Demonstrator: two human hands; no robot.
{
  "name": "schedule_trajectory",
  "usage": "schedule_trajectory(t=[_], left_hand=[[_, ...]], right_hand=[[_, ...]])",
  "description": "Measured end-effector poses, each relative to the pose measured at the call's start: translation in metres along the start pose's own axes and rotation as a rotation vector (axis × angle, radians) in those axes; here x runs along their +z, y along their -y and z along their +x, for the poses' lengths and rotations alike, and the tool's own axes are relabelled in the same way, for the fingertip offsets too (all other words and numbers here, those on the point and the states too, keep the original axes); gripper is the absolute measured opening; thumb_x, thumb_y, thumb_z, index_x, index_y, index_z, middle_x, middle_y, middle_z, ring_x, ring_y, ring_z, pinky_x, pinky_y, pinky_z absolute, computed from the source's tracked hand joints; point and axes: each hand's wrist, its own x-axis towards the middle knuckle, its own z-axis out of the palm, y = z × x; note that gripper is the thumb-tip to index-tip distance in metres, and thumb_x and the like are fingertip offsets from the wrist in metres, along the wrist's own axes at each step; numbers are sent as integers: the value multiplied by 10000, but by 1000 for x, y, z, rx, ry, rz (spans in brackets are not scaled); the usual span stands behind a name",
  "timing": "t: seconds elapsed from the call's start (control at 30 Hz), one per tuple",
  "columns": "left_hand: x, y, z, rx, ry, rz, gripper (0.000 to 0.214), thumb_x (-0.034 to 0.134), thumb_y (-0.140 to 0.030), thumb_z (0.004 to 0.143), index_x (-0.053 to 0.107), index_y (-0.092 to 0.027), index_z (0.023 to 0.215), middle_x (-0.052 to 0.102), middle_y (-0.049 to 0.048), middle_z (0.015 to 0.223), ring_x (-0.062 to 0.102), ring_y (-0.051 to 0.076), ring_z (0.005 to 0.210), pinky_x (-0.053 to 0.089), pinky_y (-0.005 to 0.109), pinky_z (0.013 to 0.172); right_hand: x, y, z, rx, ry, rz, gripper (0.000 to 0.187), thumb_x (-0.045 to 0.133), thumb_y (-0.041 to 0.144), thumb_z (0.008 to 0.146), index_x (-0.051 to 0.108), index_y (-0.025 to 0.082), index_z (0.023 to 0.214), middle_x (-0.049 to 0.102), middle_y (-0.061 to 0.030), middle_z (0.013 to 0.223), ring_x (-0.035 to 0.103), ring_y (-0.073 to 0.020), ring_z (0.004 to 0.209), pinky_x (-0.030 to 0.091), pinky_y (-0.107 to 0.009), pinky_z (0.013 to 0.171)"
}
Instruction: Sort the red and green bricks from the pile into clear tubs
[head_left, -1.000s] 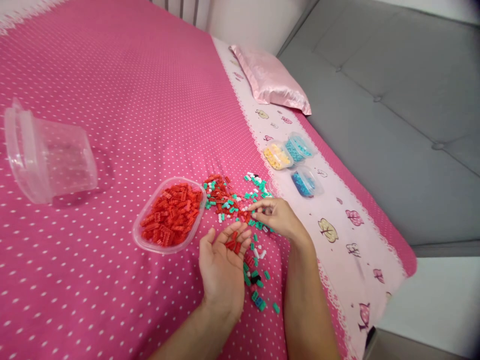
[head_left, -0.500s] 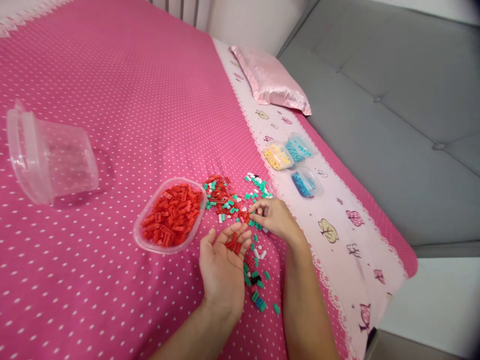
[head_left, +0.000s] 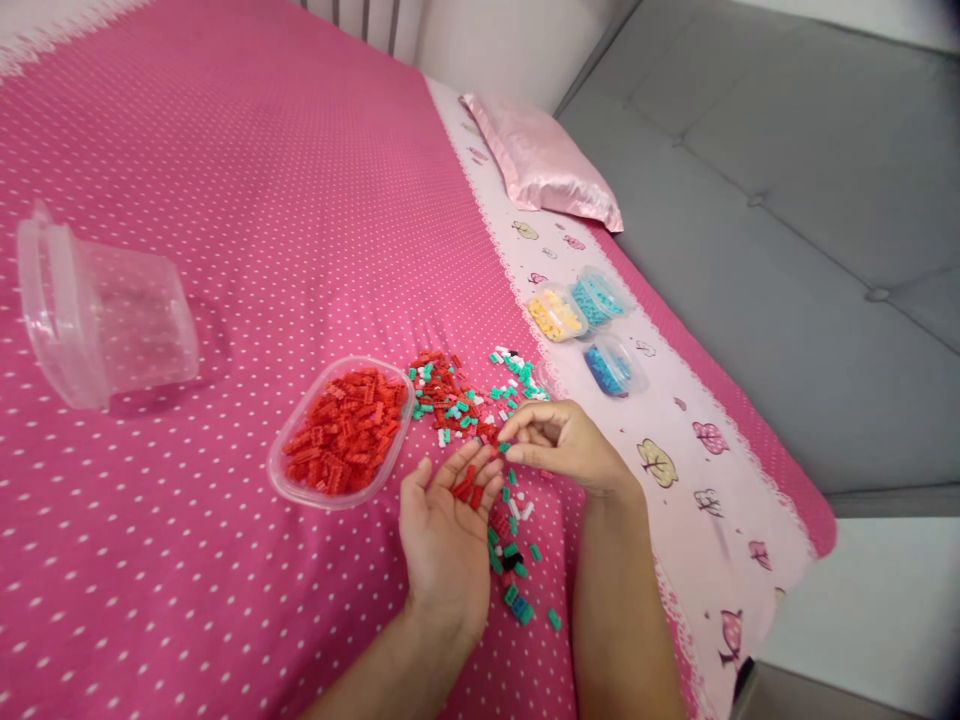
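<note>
My left hand [head_left: 450,540] is palm up and cupped, with a few small red toy bricks [head_left: 469,488] resting on its fingers. Just right of its fingertips is my right hand [head_left: 555,440], palm down and curled, its thumb and index tips slightly apart. A green brick [head_left: 504,448] shows by those tips, seemingly on the bed behind them. Beyond both hands lies a mixed pile of red, green and white bricks [head_left: 442,385]. Left of the pile, a clear plastic tub [head_left: 279,478] holds many red bricks [head_left: 345,430].
An empty clear container [head_left: 142,315] lies on its side at far left. Small tubs of yellow bricks [head_left: 556,312], turquoise bricks [head_left: 596,298] and blue bricks [head_left: 609,367] stand at right. A pink pillow [head_left: 547,160] and grey padded panel [head_left: 750,250] border the dotted bedspread [head_left: 300,200].
My right hand has drawn back slightly from the pile toward my left fingertips, its thumb and index parting a little. The left hand stays nearly still with its red bricks.
</note>
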Motion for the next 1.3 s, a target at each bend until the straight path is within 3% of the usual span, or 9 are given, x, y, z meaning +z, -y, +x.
schedule_trajectory(t=[0.1,0.2,0.33,0.53,0.73,0.97,1.2,1.3], left_hand=[[-1,0,0,3,4,0,414,341,-357,829,616,-58,912,651,172,961,632,194,842,492,289,817],[-1,0,0,7,12,-4,399,354,-361,824,617,-63,855,652,165,919,632,189,803,495,290,806],[-1,0,0,4,7,-17,377,361,-355,822,613,-75,828,648,150,898,627,180,780,497,293,795],[-1,0,0,7,1,-22,371,360,-350,821,607,-74,829,644,159,906,625,184,781,492,313,810],[-2,0,0,5,13,-30,365,359,-351,819,609,-85,811,638,150,903,616,176,770,488,318,812],[-2,0,0,11,21,-13,367,373,-356,815,613,-80,832,639,149,908,614,175,780,487,312,814],[-1,0,0,5,18,-23,371,375,-361,817,616,-81,852,639,144,917,614,178,797,483,313,819],[-1,0,0,7,9,-24,362,372,-353,816,617,-87,820,639,141,898,612,176,778,483,315,812]], right_hand=[[0,-3,2,8,-91,-10,246,692,363,684,688,164,829,523,21,590,371,-74,490,278,-217,467],[-2,-18,9,79,-213,-174,251,659,361,700,703,152,832,508,25,553,331,-71,456,254,-220,445],[-2,-35,15,162,-140,-334,265,650,326,681,719,150,867,531,19,561,396,-83,475,296,-220,465],[2,-36,14,183,-77,-370,217,622,288,684,718,149,820,510,29,532,410,-81,477,301,-209,465],[1,-36,15,173,-79,-279,194,639,301,674,676,141,777,487,39,532,399,-76,468,295,-206,455],[-1,-23,11,141,-162,-53,295,711,389,636,647,143,786,486,45,560,364,-65,470,278,-209,456],[1,6,-3,62,27,82,253,715,370,667,672,170,817,476,45,550,379,-69,488,301,-214,480],[1,2,0,79,-70,46,271,702,380,675,676,170,845,509,32,582,394,-72,497,304,-213,474]])
